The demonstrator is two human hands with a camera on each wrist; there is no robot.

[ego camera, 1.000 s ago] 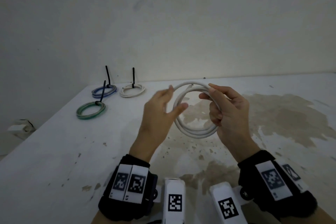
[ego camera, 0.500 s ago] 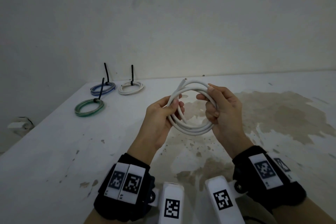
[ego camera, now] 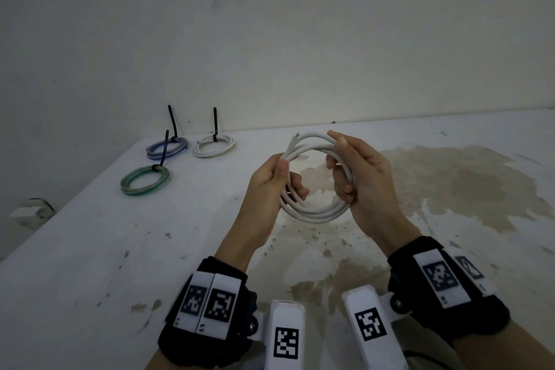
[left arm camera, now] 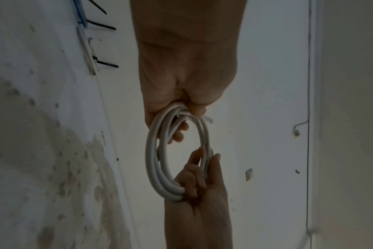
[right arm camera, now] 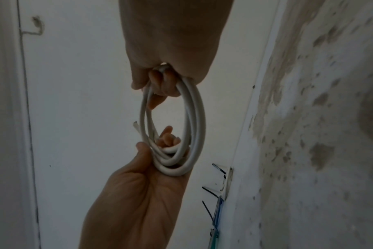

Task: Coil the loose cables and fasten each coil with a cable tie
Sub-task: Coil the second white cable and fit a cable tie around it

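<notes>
A white cable coil (ego camera: 315, 213) of several turns hangs in the air over the table, held between both hands. My left hand (ego camera: 274, 179) grips its left side, thumb on top and fingers curled through the ring. My right hand (ego camera: 357, 177) grips the right side the same way. One cut cable end (ego camera: 295, 137) sticks out at the coil's top left. In the left wrist view the coil (left arm camera: 155, 160) hangs from my left hand (left arm camera: 181, 107). In the right wrist view the coil (right arm camera: 194, 118) hangs from my right hand (right arm camera: 160, 79). No tie is on this coil.
Three tied coils lie at the table's far left: a green one (ego camera: 145, 181), a blue one (ego camera: 167, 148) and a white one (ego camera: 213, 145), each with a black cable tie standing up. The white table (ego camera: 90, 249) is stained brown on the right. A wall stands behind.
My left hand went from open beside the coil to gripping its left side. The coil and both hands drifted slightly lower and nearer.
</notes>
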